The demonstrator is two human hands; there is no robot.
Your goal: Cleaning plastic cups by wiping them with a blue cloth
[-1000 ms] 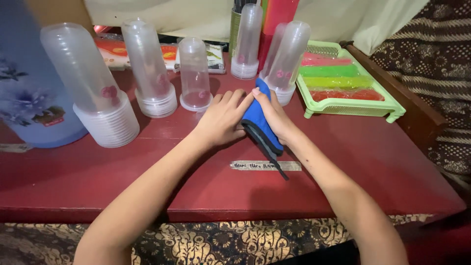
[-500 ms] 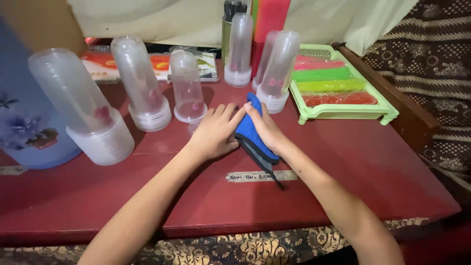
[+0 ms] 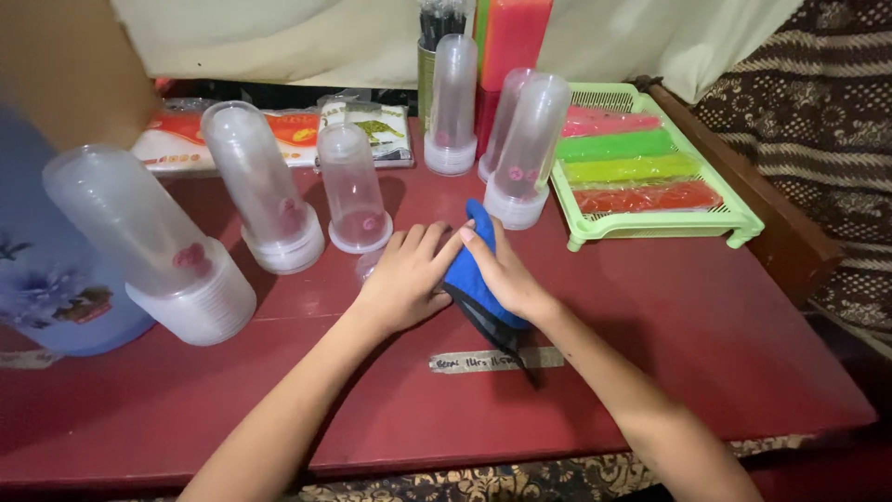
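Both hands pressed on a blue cloth at the middle of the dark red worktop.

The left hand [image 3: 404, 279] lay flat and open against the soft blue folded cloth with black edging [image 3: 476, 279]; the right hand [image 3: 506, 274] curled over it, fingers pinching its top fold. It looked light, limp and best gripped at the folded edge. A pale paper label strip [image 3: 492, 360] lay just before it; flat red-and-white packets [image 3: 297, 130] sat behind the stacked clear plastic cups [image 3: 353, 191].

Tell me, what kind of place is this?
Probably a small home stall or work table for selling drinks or ice pops. Stacks of clear plastic cups stand upside down on a red table, and a green tray holds coloured ice sticks. Both hands press a blue cloth.
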